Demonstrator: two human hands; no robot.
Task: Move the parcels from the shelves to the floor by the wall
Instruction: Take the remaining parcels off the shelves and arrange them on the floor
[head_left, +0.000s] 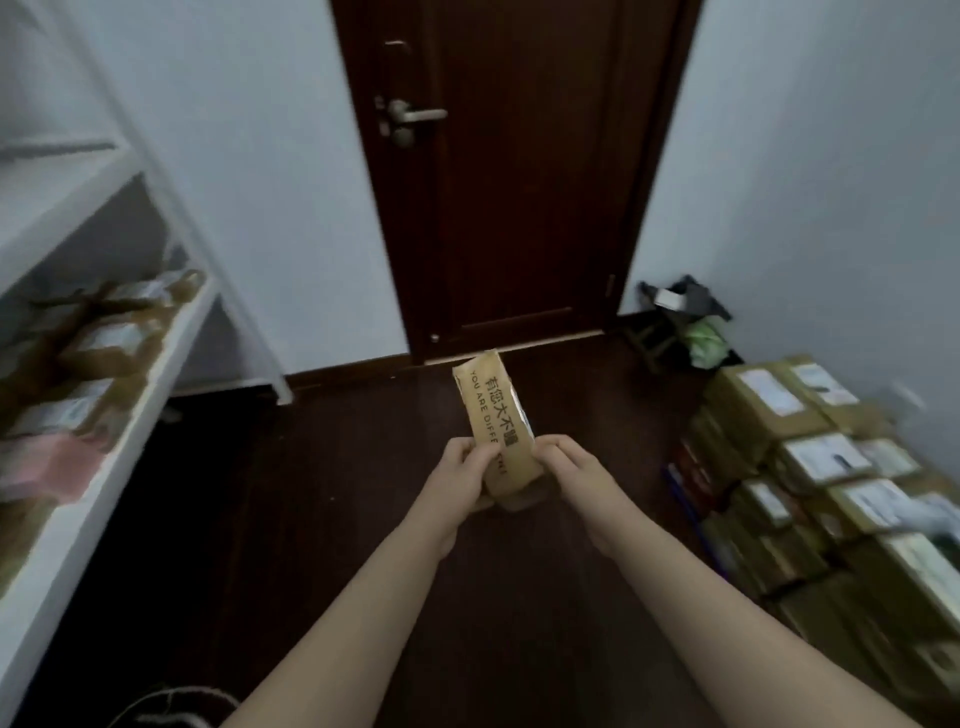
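One tan parcel (493, 415), lower end in left hand (462, 467) and right hand (569, 467)

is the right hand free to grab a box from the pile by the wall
Probably not yet: right hand and left hand both grip the parcel, though nothing blocks the way to the pile.

The left forearm (379, 597) and right forearm (696, 597) reach forward and come close together at the brown parcel (488, 410). The left hand (464, 466) grips its left edge near the lower end, fingers curled. The right hand (563, 462) grips its right edge at the same height.
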